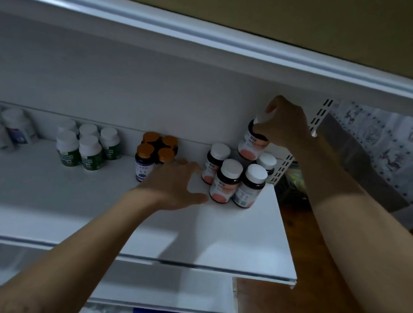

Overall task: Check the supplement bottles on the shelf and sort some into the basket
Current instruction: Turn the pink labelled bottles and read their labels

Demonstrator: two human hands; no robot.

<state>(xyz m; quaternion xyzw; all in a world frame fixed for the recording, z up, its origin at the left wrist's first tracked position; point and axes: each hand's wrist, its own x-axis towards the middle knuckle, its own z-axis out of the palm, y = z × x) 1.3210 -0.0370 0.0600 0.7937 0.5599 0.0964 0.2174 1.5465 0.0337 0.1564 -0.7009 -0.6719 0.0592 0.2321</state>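
My right hand [286, 125] pinches pink-label bottle [251, 146] by cap, raised above cluster [225, 182] right of centre. My left hand [178, 184] slack, empty, beside it. Risk: cap-only grip slips, bottle topples cluster.

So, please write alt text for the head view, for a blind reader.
The right hand holds a pink-label bottle by its cap above four similar bottles at the right end of the shelf. The open left hand is beside them; orange-capped bottles and green-label bottles stand further left.
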